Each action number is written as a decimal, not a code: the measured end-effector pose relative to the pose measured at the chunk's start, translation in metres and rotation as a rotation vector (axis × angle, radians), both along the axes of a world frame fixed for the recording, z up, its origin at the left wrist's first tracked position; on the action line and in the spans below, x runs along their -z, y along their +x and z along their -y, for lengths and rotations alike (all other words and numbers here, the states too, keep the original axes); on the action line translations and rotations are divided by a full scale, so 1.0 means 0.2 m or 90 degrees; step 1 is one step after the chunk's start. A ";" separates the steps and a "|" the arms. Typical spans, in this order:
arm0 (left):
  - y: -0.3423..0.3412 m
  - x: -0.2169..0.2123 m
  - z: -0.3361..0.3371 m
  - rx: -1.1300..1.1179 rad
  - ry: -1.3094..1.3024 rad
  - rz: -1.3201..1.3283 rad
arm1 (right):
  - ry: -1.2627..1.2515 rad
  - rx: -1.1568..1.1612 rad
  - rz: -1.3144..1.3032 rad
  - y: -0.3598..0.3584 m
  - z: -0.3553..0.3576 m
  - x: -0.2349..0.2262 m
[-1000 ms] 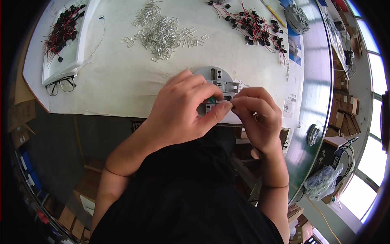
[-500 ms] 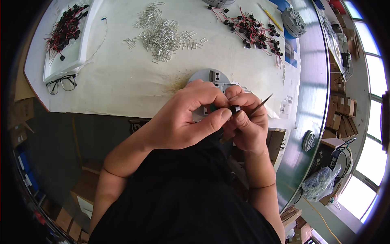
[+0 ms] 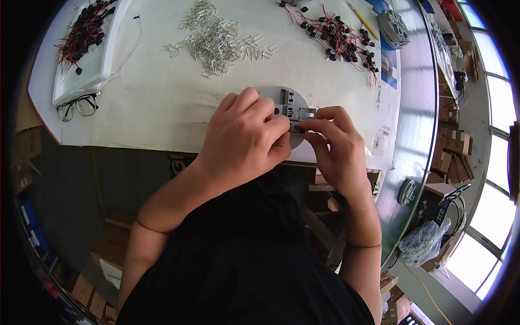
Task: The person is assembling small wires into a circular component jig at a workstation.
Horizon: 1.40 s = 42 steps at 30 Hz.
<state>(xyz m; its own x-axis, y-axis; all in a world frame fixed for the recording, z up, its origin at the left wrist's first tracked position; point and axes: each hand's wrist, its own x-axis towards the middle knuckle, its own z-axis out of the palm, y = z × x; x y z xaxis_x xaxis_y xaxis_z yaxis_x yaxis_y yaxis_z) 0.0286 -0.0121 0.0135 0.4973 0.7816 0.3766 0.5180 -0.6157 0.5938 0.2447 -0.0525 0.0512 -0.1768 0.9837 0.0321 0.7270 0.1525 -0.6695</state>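
On the worktable, between my hands, lies a round grey plastic housing (image 3: pixel 276 93) with slots and raised ribs. My left hand (image 3: pixel 245 130) covers its left side, thumb and bent forefinger pressed together at the near part; whatever is between them is hidden. From the right, my right hand (image 3: pixel 340 146) pinches a small black part (image 3: pixel 297 129) with thumb and fingertips against the housing's near right. The fingers hide most of that part.
Behind the housing is a heap of small U-shaped metal clips (image 3: pixel 214 46). Small black wired parts (image 3: pixel 341 40) lie at the far right, by a yellow pen-like tool (image 3: pixel 363 20) and a grey housing (image 3: pixel 394 28). At left are a white tray (image 3: pixel 81 89) of wired parts and eyeglasses (image 3: pixel 78 106).
Both hands have moved apart and the small black part has come down to the grey housing. The thin pointed tool that was in my right hand no longer shows.
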 end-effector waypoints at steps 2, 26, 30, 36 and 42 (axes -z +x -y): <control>0.02 0.01 0.01 -0.015 0.015 -0.050 | 0.029 -0.022 0.088 -0.01 0.00 0.00; 0.07 0.08 0.02 -0.115 -0.038 0.026 | 0.100 0.052 -0.731 -0.11 -0.19 0.06; 0.08 0.05 0.02 -0.124 -0.049 0.053 | 0.133 0.105 -0.584 -0.13 -0.12 0.19; 0.05 0.08 0.00 -0.133 -0.048 0.069 | 0.027 0.067 -0.476 -0.11 -0.26 0.09; 0.02 0.07 0.00 -0.109 -0.029 -0.002 | 0.087 -0.262 0.093 -0.08 -0.85 0.11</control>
<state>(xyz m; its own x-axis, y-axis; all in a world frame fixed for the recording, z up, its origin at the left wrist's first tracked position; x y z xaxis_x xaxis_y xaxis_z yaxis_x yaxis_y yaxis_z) 0.0319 -0.0123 -0.0007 0.3572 0.8711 0.3370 0.6147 -0.4909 0.6173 0.2292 0.1172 0.0283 -0.5648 0.8189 0.1019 0.6724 0.5283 -0.5184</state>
